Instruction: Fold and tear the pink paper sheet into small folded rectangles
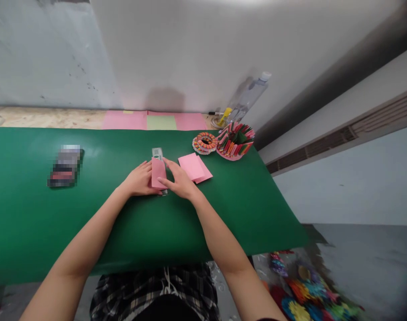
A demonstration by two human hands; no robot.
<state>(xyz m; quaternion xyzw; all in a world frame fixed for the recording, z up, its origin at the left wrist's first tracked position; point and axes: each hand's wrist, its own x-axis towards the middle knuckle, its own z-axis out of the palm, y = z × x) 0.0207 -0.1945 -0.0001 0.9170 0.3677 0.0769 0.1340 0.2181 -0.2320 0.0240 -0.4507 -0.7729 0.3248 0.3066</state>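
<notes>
"Pink paper (158,173): where does it lie?"

"On the green desk (140,236), over a ruler (157,152), between the hands. It is at three o'clock from the left fingers, nine from the right, its long axis running twelve to six."

"Which hand is nearer?"

"Neither; both touch it. The right hand (179,180) has thumb and forefinger spread well apart, thumb on the paper, forefinger near its one o'clock corner, gripping nothing. The left hand (140,179) lies along the nine o'clock edge; whether its fingers pinch anything, I cannot tell."

"Counts?"

"One paper there, one ruler, two overlapping pink sheets (190,167) at three o'clock, one strip bundle (235,149) and one bottle (248,100) at two, one dark object (66,167) at nine. Stacked paper rings (199,145): number unclear."
</notes>
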